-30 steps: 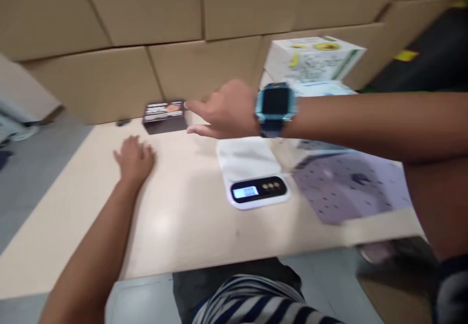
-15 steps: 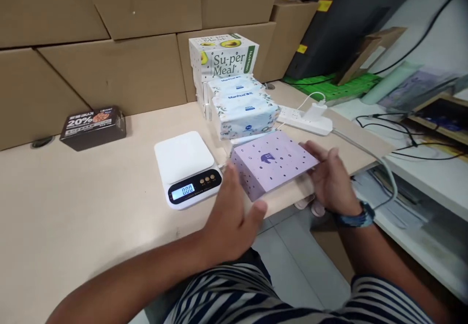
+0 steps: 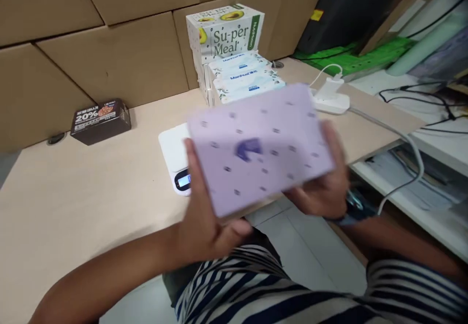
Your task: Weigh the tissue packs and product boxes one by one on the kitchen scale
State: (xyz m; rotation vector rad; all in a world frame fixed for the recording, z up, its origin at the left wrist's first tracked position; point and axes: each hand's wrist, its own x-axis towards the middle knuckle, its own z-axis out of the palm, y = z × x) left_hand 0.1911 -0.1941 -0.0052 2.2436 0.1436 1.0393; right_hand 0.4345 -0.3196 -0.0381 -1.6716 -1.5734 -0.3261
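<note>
The purple box (image 3: 263,139) has moved up since the earlier frame: there it is low at the right side of the scale, and now it is higher in the view, between the two hands, covering part of the scale. The left hand (image 3: 204,221) has come to its left side.

The grip is made by both hands together. The left hand presses along the left side, with its thumb near the lower left corner; the right hand (image 3: 325,187) closes around the right side, and some of its fingers go out of sight below. How firmly they press, I cannot tell.

The box is tilted, its printed face toward the camera, in front of the right part of the tabletop (image 3: 109,187), near its front edge. Just behind it is the white scale (image 3: 171,148), partly hidden; whether the two touch is not clear. Farther back stand the tissue packs (image 3: 237,87) and the Su-per Meal box (image 3: 230,36). The dark box (image 3: 100,126) lies near the back left corner.

The step in hand seems to be carrying the box. In my judgement, the next move calls for even pressure from both sides, and enough height over the scale.
</note>
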